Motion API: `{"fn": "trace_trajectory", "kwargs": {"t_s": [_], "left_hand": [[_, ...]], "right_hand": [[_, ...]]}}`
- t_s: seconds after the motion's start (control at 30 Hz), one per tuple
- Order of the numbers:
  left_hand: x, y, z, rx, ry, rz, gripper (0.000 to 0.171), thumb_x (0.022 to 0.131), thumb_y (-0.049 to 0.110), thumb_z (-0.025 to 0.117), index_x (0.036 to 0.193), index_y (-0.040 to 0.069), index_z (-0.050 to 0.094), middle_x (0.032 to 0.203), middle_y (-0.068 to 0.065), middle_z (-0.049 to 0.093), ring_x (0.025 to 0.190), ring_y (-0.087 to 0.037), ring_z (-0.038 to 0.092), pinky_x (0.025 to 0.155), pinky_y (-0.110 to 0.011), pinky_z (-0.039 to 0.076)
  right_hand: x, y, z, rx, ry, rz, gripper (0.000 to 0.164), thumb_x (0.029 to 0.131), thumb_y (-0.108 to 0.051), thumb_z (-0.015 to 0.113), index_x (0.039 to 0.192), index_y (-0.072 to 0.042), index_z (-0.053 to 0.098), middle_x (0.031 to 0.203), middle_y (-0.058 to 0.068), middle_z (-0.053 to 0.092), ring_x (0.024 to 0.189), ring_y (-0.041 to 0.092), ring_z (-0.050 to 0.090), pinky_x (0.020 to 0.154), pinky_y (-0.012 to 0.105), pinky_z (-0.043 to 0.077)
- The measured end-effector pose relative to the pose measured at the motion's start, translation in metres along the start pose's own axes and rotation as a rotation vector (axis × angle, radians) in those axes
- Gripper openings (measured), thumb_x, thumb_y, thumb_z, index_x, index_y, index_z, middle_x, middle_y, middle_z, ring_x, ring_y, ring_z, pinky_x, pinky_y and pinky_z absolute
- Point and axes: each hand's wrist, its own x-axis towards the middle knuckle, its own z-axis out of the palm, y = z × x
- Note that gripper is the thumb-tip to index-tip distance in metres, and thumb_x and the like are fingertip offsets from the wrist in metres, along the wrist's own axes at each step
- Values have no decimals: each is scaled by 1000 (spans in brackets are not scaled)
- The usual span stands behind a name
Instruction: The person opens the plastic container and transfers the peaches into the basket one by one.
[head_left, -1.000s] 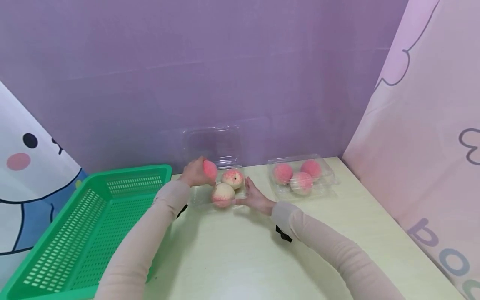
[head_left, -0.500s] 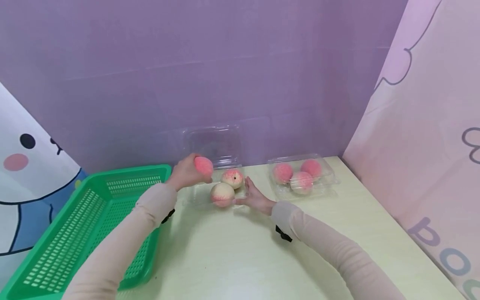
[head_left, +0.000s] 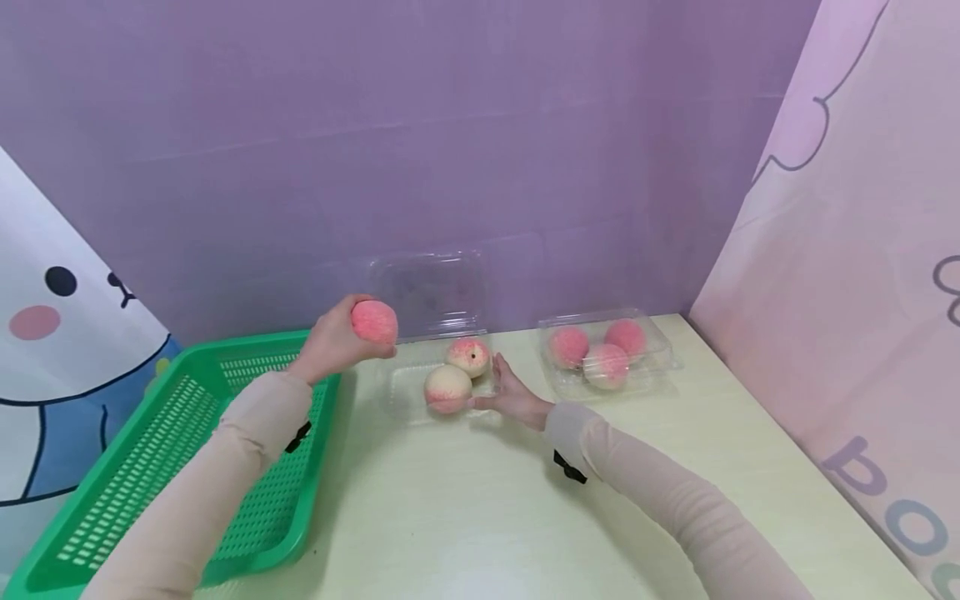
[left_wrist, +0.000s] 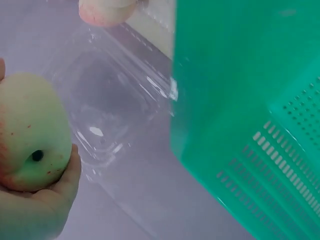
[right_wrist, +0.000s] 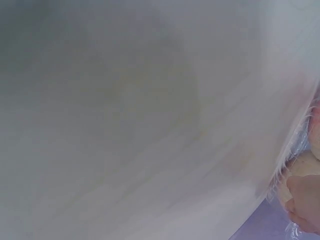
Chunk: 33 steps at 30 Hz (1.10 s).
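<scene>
My left hand [head_left: 335, 340] grips a pink peach [head_left: 375, 322], raised above the right rim of the green basket. In the left wrist view the same peach [left_wrist: 32, 132] shows a pale side with a dark hole. Two pale-and-pink peaches, one at the back [head_left: 468, 357] and one in front [head_left: 447, 389], sit in an open clear plastic clamshell box [head_left: 402, 390]. At the box's right side rests my right hand [head_left: 517, 398], fingers spread and fairly straight, thumb by the front peach. Pale cloth covers most of the right wrist view, leaving part of that hand [right_wrist: 306, 201] visible.
The green perforated basket [head_left: 311, 500] stands at the left. A second clear box [head_left: 651, 379] holding three peaches lies at the right, near the purple backdrop [head_left: 480, 150]. The first box's lid [head_left: 427, 292] stands raised against the backdrop.
My left hand has lifted the pink peach out of the open box and carried it left and up, to the basket's edge. The right hand has stayed at the box's side.
</scene>
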Motion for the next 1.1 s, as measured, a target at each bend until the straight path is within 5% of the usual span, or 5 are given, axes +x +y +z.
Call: {"fn": "trace_trajectory", "kwargs": {"t_s": [0.37,0.73,1.1], "left_hand": [[-19,-29,-33,17,40,-45,99,67,51,75,141,8,25,132,-19,38,112,-37,43,73,-46,52],[-33,-77,-57,0,56,-100,101,72,51,71,143,2,18,131,-23,39,111,-39,45,71,-45,51],[-44,-115,-70,13,22,-185,99,77,54,65,141,-4,17,132,-30,34,111,-43,42,71,-45,50]], "right_hand": [[-1,0,0,-2,-1,18,110,79,-18,72,145,-12,-16,155,6,-8,142,23,-2,114,43,11],[-5,-1,4,5,-23,13,109,80,-16,70,145,-12,-17,154,7,-10,142,26,-2,113,45,12],[-7,-1,1,23,-37,10,109,81,-17,69,145,-14,-19,154,5,-12,142,25,-4,114,46,11]]}}
